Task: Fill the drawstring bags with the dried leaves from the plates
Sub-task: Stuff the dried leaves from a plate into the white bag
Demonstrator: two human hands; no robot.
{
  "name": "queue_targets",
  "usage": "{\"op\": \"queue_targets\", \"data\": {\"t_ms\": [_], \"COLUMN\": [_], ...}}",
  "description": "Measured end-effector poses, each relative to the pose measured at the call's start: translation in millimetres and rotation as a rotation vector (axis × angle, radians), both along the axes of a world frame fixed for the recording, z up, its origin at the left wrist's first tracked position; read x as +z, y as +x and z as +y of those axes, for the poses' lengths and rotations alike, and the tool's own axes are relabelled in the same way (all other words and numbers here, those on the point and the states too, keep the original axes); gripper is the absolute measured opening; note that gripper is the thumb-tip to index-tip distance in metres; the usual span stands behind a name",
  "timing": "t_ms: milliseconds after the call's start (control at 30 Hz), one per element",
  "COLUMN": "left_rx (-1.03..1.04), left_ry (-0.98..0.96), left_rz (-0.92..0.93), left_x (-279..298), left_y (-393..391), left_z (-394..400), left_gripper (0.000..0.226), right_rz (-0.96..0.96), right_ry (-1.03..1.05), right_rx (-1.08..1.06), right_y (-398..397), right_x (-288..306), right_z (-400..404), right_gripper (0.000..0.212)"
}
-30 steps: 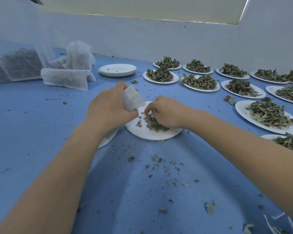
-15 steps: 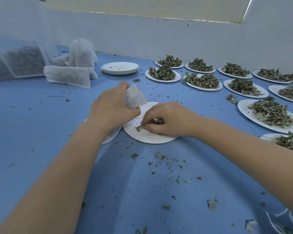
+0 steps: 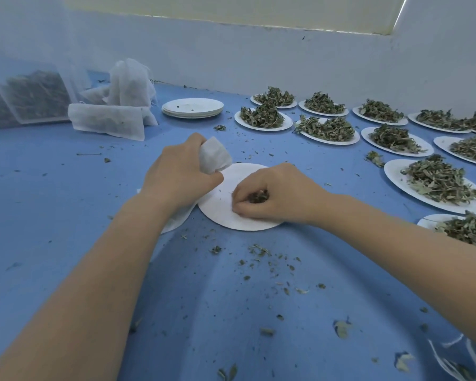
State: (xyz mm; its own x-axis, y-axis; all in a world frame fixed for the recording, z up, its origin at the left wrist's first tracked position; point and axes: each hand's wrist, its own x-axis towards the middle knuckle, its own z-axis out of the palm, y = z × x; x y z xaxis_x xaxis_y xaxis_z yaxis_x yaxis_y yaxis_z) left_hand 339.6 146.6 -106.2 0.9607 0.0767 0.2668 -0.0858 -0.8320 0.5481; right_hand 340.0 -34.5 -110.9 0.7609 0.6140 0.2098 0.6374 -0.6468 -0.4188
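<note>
The right hand (image 3: pixel 278 196) has its fingers curled tight around a small clump of dried leaves (image 3: pixel 256 197), gathered against the surface of the near plate (image 3: pixel 239 218); the clump shows only in the gap between thumb and fingers, and the plate around it is otherwise nearly bare. The left hand (image 3: pixel 179 174) grips a white drawstring bag (image 3: pixel 213 156), whose upper part projects beyond the knuckles just beside the plate's far-left rim, while its lower part lies under the wrist on the blue table (image 3: pixel 66 202). Whether the bag's mouth is held open cannot be told from this view. Risk, as judged: the clump is small and brittle, and loose fragments already litter the table in front of the plate, so a lift with a slack pinch would shed more. If the bag mouth is collapsed or faces away, leaves would fall outside it in transfer. The bag sits close to the gathering fingers, left and slightly beyond them. Further out, many loaded plates (image 3: pixel 434 182) wait at right, a stack of emptied plates (image 3: pixel 193 108) stands beyond, and filled bags (image 3: pixel 107 122) lie at far left.
</note>
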Motion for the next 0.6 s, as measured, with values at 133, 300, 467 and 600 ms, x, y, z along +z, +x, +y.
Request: {"op": "queue_targets", "data": {"t_ms": [133, 300, 467, 600], "left_rx": [-0.007, -0.017, -0.014, -0.024], "left_ry": [0.01, 0.037, 0.052, 0.057], "left_rz": [0.016, 0.013, 0.013, 0.013], "left_x": [-0.1, -0.6, -0.1, -0.6], "left_y": [0.7, -0.2, -0.1, -0.3], "left_z": [-0.3, -1.8, -1.3, -2.2], "left_gripper": [0.037, 0.037, 0.037, 0.032], "right_rz": [0.084, 0.112, 0.116, 0.132], "right_ry": [-0.089, -0.386, -0.318, -0.329], "right_rx": [-0.06, -0.251, -0.188, -0.202], "right_y": [3.2, 1.1, -9.8, -11.6], "right_x": [14.1, 11.3, 8.0, 21.7], "right_z": [-11.3, -7.0, 2.3, -6.6], "right_gripper": [0.025, 0.063, 0.045, 0.049]}}
